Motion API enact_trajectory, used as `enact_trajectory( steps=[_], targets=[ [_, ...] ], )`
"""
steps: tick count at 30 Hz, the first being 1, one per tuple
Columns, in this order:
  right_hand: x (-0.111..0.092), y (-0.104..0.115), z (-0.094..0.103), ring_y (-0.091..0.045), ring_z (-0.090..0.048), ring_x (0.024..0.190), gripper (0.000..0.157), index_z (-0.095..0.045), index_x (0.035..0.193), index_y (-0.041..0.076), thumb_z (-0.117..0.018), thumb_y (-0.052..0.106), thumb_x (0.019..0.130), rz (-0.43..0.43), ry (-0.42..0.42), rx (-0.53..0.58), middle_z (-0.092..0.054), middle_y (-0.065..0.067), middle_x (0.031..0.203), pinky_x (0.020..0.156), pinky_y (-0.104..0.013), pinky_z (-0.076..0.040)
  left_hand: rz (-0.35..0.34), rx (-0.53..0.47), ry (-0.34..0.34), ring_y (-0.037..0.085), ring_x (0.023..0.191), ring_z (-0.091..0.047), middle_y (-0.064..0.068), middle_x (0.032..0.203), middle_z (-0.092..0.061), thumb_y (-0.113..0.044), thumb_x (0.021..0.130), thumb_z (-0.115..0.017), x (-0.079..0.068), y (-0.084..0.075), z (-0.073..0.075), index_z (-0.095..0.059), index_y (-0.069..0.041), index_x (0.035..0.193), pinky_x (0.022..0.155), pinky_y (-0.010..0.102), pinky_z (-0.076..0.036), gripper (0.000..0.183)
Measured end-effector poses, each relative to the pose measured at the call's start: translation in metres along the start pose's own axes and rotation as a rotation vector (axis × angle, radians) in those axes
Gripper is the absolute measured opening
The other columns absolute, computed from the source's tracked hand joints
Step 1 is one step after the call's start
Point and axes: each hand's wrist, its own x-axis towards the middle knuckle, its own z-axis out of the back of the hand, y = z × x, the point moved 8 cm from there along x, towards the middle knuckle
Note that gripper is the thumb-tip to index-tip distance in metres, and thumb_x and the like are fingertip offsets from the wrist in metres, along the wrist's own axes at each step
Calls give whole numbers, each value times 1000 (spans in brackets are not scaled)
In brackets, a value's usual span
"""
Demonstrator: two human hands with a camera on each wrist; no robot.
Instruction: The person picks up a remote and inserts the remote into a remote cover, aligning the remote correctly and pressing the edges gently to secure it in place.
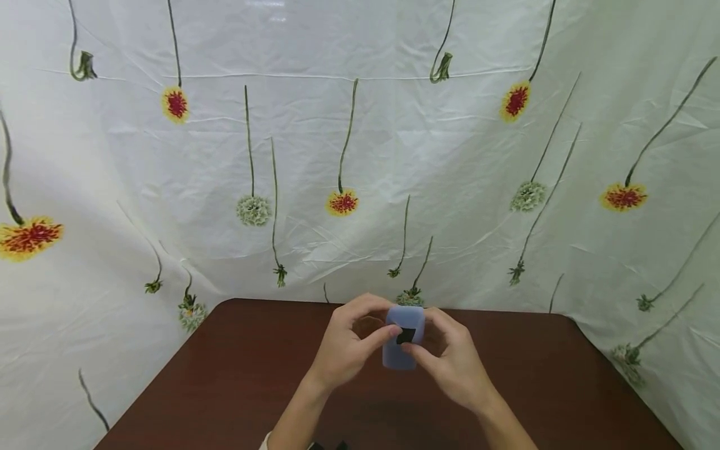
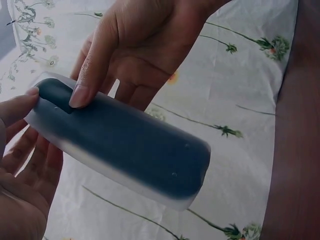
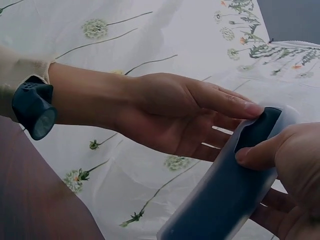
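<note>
Both hands hold up a light-blue, frosted, rounded oblong case (image 1: 399, 359) above the table. A small dark patch (image 1: 406, 336) shows on its near face; whether it is a flap, a sticker or something inside, I cannot tell. My left hand (image 1: 349, 344) grips the case from the left, thumb tip at the patch's edge and fingers behind. From the right, my right hand (image 1: 450, 356) holds it the same way, its thumb at the patch's lower edge. In the left wrist view the frosted case (image 2: 135, 145) looks dark blue, with the dark patch (image 2: 56, 94) between the thumbs.
A dark red-brown table (image 1: 253, 362) lies under the hands. Behind and beside it hangs a white cloth (image 1: 315, 144) printed with flowers. A dark wrist camera (image 3: 34, 107) sits on the left wrist. Small black shapes (image 1: 329, 446) show at the head view's bottom edge.
</note>
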Motion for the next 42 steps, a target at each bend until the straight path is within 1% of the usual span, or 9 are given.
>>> enact_trajectory(
  steps=[4,7,9,13,16,20,29,34,42],
  targets=[
    [1,3,2,-20,-67,98,44,-68,118,12,-83,-9,83,46,-5,-76,-68,-1,112,78,-32,-59,-39,-29,29,23,97,-67,6,107,-69,3,91,-77,-1,-1,-1,-73,-8,114,79,41,-60,26],
    [2,9,5,-18,-67,98,44,-69,115,12,-85,-9,80,130,-46,-176,-69,1,110,84,-27,-54,-4,-79,40,30,103,-66,10,113,-68,4,93,-75,-1,2,1,-72,-6,120,84,44,-59,29],
    [2,14,7,-19,-67,98,40,-70,113,9,-85,-7,80,201,-80,-224,-70,-1,108,89,-25,-51,60,-89,36,35,107,-63,12,117,-66,2,95,-73,-1,7,3,-69,-5,125,89,44,-58,31],
    [1,19,6,-26,-67,99,20,-68,112,4,-75,15,97,338,-131,-316,-68,-7,108,95,-22,-49,275,-45,0,37,110,-63,12,120,-65,-15,104,-66,-3,23,8,-66,-7,131,92,42,-56,29],
    [-1,22,2,-29,-67,98,26,-66,108,3,-59,27,107,443,-144,-386,-67,-11,109,97,-21,-48,428,-22,1,35,98,-67,10,109,-70,-27,107,-60,-5,35,7,-68,-5,125,85,39,-58,29],
    [-3,26,-4,-32,-68,96,24,-65,102,1,-53,20,109,582,-146,-441,-65,-14,109,96,-24,-51,530,-67,54,35,83,-68,10,93,-70,-27,108,-58,-8,42,1,-68,2,117,75,37,-59,32],
    [-8,26,-13,-33,-67,99,21,-64,98,-2,-44,-1,105,749,-97,-460,-63,-17,107,96,-28,-52,587,-197,76,22,78,-68,12,91,-72,-23,106,-62,-10,43,-2,-67,9,113,72,38,-58,33],
    [-9,24,-16,-34,-67,99,26,-66,96,0,-40,-4,102,773,-68,-460,-63,-16,105,100,-31,-51,614,-241,57,19,81,-71,15,94,-75,-18,104,-64,-12,43,-2,-65,11,113,71,31,-58,30],
    [-8,23,-15,-34,-66,101,27,-67,98,0,-41,-3,103,789,-42,-478,-63,-14,105,102,-34,-50,629,-296,24,20,81,-73,17,96,-75,-12,100,-67,-12,47,-3,-64,13,113,72,33,-59,28]
  ],
)
